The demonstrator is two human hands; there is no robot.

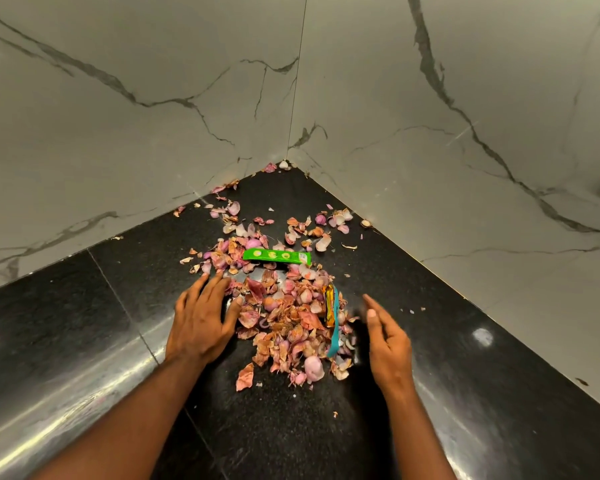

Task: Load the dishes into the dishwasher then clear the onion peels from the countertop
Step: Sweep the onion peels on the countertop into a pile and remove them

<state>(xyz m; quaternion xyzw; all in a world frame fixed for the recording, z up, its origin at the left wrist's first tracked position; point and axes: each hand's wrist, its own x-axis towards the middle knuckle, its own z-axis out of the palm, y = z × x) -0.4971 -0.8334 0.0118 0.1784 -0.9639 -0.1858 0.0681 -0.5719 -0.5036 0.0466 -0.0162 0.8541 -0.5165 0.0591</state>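
A: Logging hands first. Left hand [201, 320] is lying flat on the black surface [84, 341], fingers spread and straight, thumb touching the left edge of the onion peels [288, 320]. It is gripping nothing.

B: Right hand [387, 341]?

A: Standing on edge just right of the peels, fingers straight, slightly blurred, holding nothing.

B: And the peels themselves?

A: They are sitting heaped between the two hands. A yellow-and-teal wrapper [331, 318] is lying on the heap's right side. A green wrapper [277, 256] is lying at its far edge. Beyond that, looser peels are trailing toward the corner of the marble walls [430, 116].
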